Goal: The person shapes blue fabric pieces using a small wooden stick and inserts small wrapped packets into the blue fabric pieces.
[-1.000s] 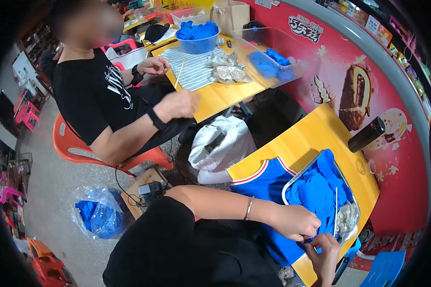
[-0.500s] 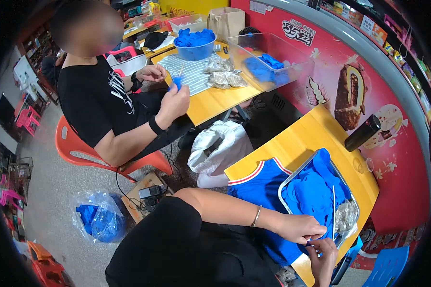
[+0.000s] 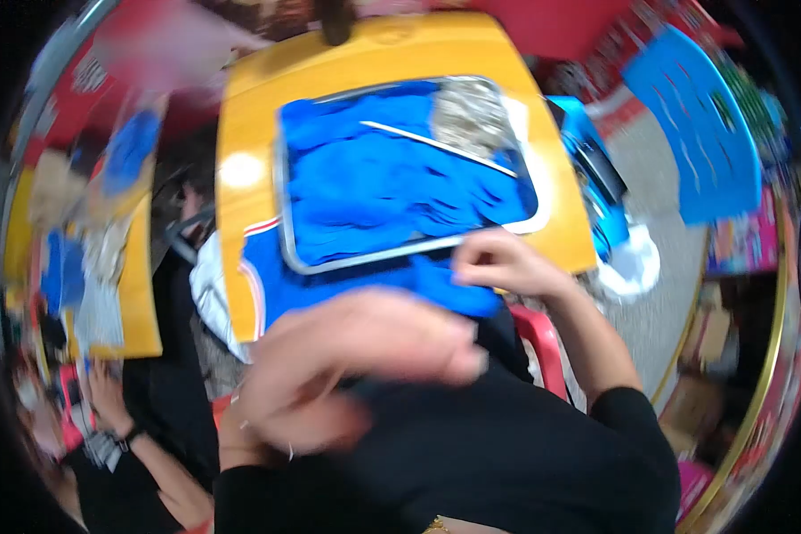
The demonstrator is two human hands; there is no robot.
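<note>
A metal tray [image 3: 285,191] holds a heap of blue cloth pieces [image 3: 356,182], a thin white stick [image 3: 436,142] lying over them and a clear bag of small items [image 3: 472,120] in its far right corner. Just below the tray's near edge, my right hand [image 3: 512,264] pinches a small blue cloth piece [image 3: 454,289]. My left hand [image 3: 356,365] is raised nearer the camera, left of my right hand; motion smears its fingers, and what it holds, if anything, cannot be made out. Part of a blue garment with red-and-white trim [image 3: 267,258] lies under the tray.
The yellow table [image 3: 249,214] carries a dark bottle [image 3: 334,22] at its far edge. A blue chair [image 3: 699,133] stands at right. Another person's hand [image 3: 107,396] shows at lower left, near a second yellow table [image 3: 142,303]. A white sack [image 3: 214,285] is between the tables.
The view has swung right and down over the tray. My hands, together near the tray before, are now apart, the left one blurred and closer to the camera. A blue cloth piece now shows at my right fingers.
</note>
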